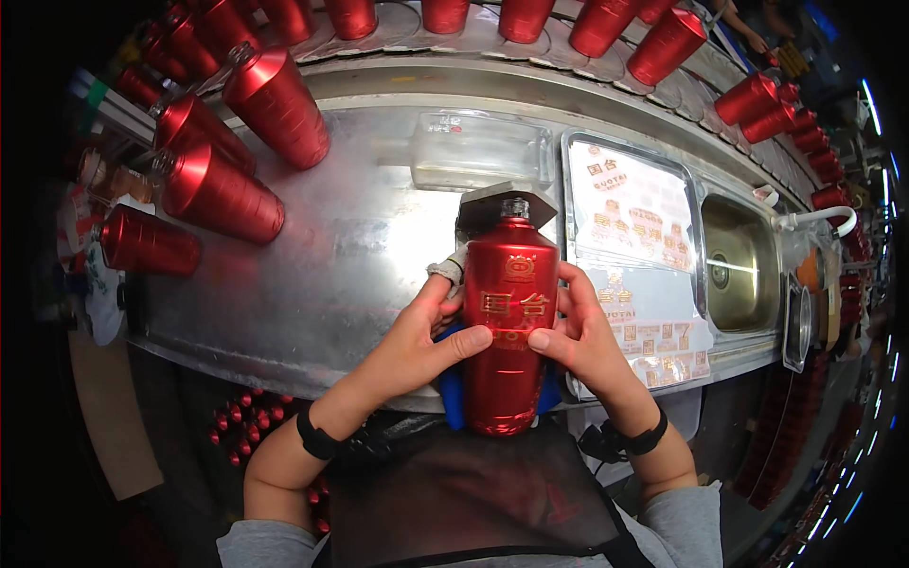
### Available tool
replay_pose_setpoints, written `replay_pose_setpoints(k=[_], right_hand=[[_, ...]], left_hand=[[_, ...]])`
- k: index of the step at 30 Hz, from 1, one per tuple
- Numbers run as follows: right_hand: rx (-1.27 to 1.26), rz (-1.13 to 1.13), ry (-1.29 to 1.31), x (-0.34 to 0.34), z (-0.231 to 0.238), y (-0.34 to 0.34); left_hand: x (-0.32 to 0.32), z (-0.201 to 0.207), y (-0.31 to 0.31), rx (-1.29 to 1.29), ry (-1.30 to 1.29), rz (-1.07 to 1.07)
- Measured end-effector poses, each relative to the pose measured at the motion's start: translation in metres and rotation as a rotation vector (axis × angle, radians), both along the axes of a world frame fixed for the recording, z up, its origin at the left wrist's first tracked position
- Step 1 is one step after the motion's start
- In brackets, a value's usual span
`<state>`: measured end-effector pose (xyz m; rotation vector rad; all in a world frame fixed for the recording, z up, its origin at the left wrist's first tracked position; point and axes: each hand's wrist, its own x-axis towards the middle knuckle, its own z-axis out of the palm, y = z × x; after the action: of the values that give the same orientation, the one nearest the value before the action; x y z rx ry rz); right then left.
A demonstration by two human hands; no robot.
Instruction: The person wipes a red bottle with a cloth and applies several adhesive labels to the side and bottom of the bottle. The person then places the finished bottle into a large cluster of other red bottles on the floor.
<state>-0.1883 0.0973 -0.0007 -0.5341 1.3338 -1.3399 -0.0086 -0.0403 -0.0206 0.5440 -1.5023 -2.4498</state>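
Observation:
A glossy red bottle (511, 388) with gold emblem and lettering lies in front of me, its clear threaded neck pointing away. My left hand (431, 336) grips its left side, with the thumb pressed on the front by the lettering. On the opposite side, my right hand (592, 331) wraps round it, its thumb also on the lettering. A finger of the left hand wears a whitish wrap (445, 272). Behind the bottle's neck is a dark angular metal block (542, 210). Some blue cloth (453, 390) shows beneath the bottle. The fingers behind the bottle are hidden.
Several plain red bottles (222, 194) stand on the metal table's left. A clear plastic tray (483, 151) sits beyond my hands. To the right lie sheets of gold decals (644, 227) on a tray, then a metal sink (743, 265). A conveyor (398, 24) carrying red bottles curves behind.

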Motion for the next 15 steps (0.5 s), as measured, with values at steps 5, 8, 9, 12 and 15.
replay_pose_setpoints(k=[5, 8, 9, 12, 15], right_hand=[[-0.013, 0.007, 0.009, -0.001, -0.003, 0.000], [-0.001, 0.002, -0.021, -0.001, -0.001, -0.002], [0.001, -0.004, -0.009, 0.000, -0.003, -0.001], [0.024, -0.021, 0.041, 0.005, 0.000, -0.003], [0.028, -0.023, 0.091, 0.005, -0.002, -0.001]], left_hand=[[0.002, -0.009, -0.002, 0.114, 0.045, 0.010], [0.003, -0.015, -0.004, 0.116, 0.036, 0.002], [0.003, -0.012, -0.004, 0.115, 0.032, -0.005], [0.000, -0.005, -0.001, 0.116, 0.040, -0.031], [-0.001, -0.002, 0.002, 0.018, 0.020, -0.014]])
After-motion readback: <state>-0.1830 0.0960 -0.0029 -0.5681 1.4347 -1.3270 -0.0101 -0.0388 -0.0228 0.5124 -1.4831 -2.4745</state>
